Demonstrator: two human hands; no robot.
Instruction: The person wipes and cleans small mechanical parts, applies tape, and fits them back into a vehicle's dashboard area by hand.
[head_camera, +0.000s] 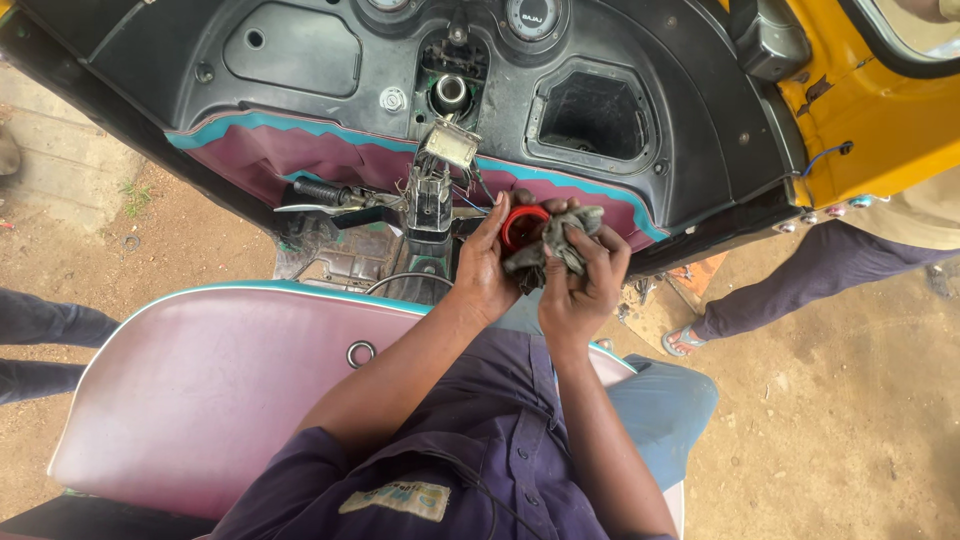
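We are holding the red round part (522, 226) in our left hand (487, 268), fingers curled around it | our right hand (583, 283) is pressing a grey rag (556, 243) against it | both are staying just in front of the handlebar column (430, 200), above the pink seat (215, 385).

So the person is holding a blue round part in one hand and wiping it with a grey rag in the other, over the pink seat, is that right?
Not quite: the round part is red, not blue. The head view shows the left hand holding it while the right hand presses a grey crumpled rag against it, over the pink padded seat.
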